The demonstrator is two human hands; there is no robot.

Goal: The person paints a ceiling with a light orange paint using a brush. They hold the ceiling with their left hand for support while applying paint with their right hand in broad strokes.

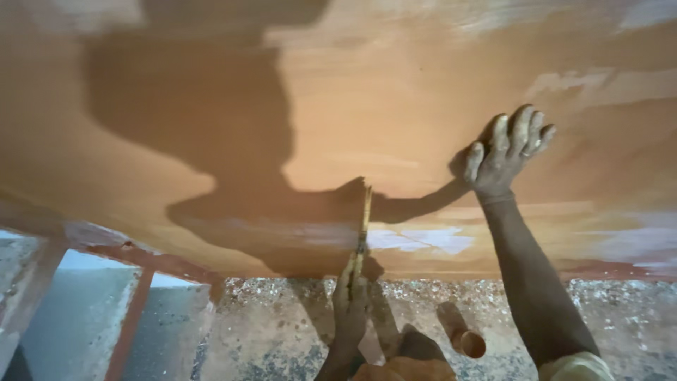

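1. Nearest the camera, at the bottom edge, a pale sleeve cuff (pixel 577 367) is seen on the right forearm, and a rounded orange-brown shape sits low in the middle, too blurred to be identified.
2. Just beyond, the left hand (pixel 350 300) is raised with its fingers closed around the lower end of a thin, flat scraper blade with a yellowish edge (pixel 363 229). The blade is held nearly upright, seen edge-on, and its upper tip is set against the surface overhead.
3. Beside the right forearm, a small brown cylindrical pipe end (pixel 469 343) is seen in front of the wall.
4. Farther up and to the right, well apart from the blade, the right hand (pixel 504 155) is pressed flat and open against the surface, fingers spread, with nothing held.
5. Farthest, the smooth orange-brown coated ceiling (pixel 395 92) spans the view, with whitish patches near the blade, and a rough speckled grey wall (pixel 282 317) lies below it.
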